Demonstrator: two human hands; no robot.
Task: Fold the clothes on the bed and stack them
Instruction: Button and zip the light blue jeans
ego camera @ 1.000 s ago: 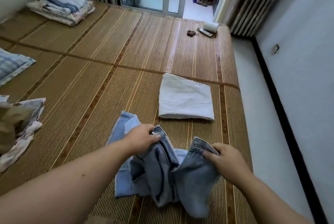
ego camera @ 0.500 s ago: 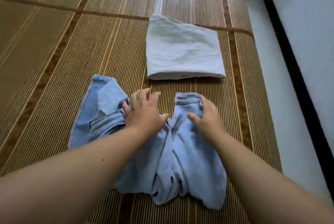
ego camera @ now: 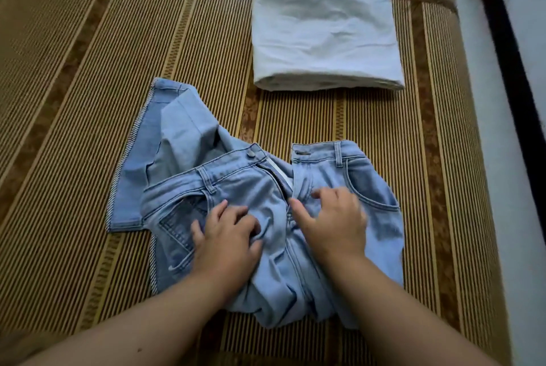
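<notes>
1. Jeans point(ego camera: 254, 188) are down now. A second ago I had the waistband lifted in both hands. Now they lie front-up on the mat point(ego camera: 74, 99) of the bed, near the centre, just this side of the folded white cloth point(ego camera: 322, 31) and not touching it.
2. My left hand point(ego camera: 227, 235) lies spread on the left hip by the pocket, fingers loosely bent, pressing and not clutching. My right hand point(ego camera: 334, 217) is blurred but looks flat beside the fly, holding nothing.
3. I take it the laying-out is done and the smoothing is under way. No fold has been made yet.
4. The waistband points far, towards the white cloth, with the fly unzipped. The long axis runs far to near, and the legs are bunched under my wrists. One leg doubles back out to the far left, so I judge it needs straightening first.
</notes>
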